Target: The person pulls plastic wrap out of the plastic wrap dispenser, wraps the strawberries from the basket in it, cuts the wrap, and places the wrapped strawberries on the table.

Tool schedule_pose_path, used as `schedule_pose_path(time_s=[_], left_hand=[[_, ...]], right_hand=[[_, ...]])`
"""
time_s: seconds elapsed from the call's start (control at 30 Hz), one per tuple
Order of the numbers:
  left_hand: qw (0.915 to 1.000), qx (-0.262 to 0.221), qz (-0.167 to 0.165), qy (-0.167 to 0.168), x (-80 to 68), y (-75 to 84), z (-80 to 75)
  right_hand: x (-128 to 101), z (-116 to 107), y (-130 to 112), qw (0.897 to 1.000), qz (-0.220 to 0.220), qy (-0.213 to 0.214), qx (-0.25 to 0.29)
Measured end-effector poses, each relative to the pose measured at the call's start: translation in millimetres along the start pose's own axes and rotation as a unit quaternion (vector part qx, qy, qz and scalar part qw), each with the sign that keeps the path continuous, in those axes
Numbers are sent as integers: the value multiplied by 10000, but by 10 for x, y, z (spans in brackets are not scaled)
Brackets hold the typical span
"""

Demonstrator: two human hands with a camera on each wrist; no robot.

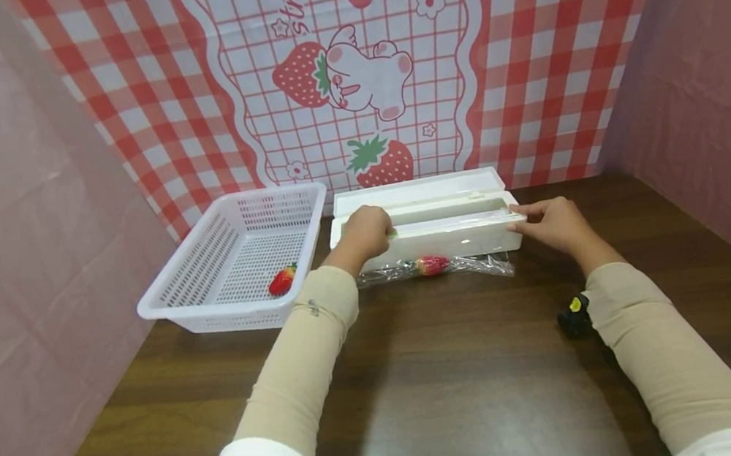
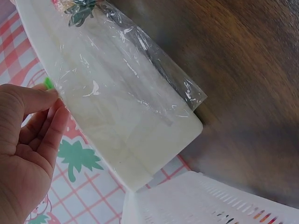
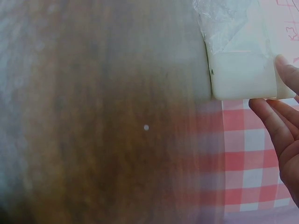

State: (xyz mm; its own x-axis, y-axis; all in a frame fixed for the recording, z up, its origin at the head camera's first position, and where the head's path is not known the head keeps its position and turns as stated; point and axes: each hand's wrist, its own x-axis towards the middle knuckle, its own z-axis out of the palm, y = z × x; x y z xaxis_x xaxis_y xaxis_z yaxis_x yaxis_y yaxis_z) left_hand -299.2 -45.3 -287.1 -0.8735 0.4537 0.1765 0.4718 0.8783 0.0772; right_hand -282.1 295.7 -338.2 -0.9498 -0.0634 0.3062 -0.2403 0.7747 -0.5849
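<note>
A long white cling-film dispenser box (image 1: 452, 238) lies open at the table's far side, lid tipped back. My left hand (image 1: 366, 231) rests on its left part, and thumb and fingers pinch a small green slider (image 2: 48, 84) at the box's (image 2: 131, 135) edge. My right hand (image 1: 550, 223) holds the box's right end (image 3: 243, 74), thumb on the front and fingers (image 3: 275, 121) curled behind. In front of the box lies a strawberry (image 1: 431, 265) wrapped in clear film (image 2: 154, 60), which trails down from the box.
A white perforated basket (image 1: 215, 308) stands to the left with one strawberry (image 1: 282, 280) inside. A small black and yellow object (image 1: 572, 317) lies by my right forearm. Pink cloth walls and a checked strawberry backdrop (image 1: 521, 59) enclose the dark wooden table (image 1: 451, 366).
</note>
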Motion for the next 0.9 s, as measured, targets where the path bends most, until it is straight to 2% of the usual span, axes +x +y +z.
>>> schedule_pose_path(time_s=[0.47, 0.9], left_hand=[[9998, 120, 132, 61, -31, -87, -30], [9999, 170, 8, 17, -62, -126, -60]], right_hand=[[-7, -10, -19, 10000, 6, -41, 23], [-3, -7, -9, 10000, -51, -33, 27]])
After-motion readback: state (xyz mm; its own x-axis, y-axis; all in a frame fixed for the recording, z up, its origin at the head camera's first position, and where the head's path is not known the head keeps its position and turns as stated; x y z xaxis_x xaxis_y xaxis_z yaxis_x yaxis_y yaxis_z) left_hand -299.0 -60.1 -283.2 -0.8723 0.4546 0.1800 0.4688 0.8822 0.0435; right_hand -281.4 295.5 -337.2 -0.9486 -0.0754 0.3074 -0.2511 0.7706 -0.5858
